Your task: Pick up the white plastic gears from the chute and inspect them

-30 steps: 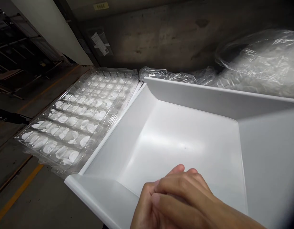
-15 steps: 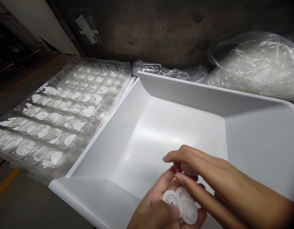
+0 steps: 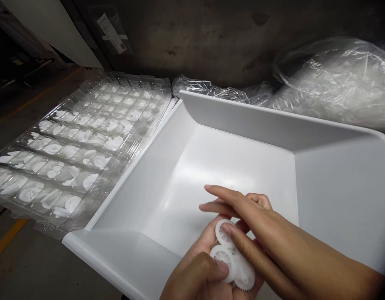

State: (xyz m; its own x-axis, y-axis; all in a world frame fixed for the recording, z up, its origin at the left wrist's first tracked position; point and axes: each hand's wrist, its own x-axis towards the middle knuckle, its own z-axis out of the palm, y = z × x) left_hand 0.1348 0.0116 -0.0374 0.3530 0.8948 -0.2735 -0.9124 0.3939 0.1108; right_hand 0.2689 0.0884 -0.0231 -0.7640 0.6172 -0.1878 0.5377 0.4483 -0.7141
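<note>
My left hand point(image 3: 198, 266) is closed around several white plastic gears point(image 3: 222, 260), cupped over the near part of a white bin. Its thumb presses on one spoked gear; a toothed rim shows at the lower edge of the group. My right hand point(image 3: 254, 221) is above it, its thumb on another white gear point(image 3: 221, 230) at the top of the group. Two of its fingers stretch out to the left, while the others curl underneath and are partly hidden. The white bin point(image 3: 192, 150) slopes down on its sides beneath both hands.
To the left lies a clear plastic compartment tray point(image 3: 123, 154) with white plastic parts in its pockets. A clear plastic bag point(image 3: 339, 83) of white parts lies behind the bin at right. A dark wall point(image 3: 204, 41) rises behind.
The white gear from my right hand's fingers now lies at the top of the group in my left hand, under my right thumb. My right fingers have stretched farther left.
</note>
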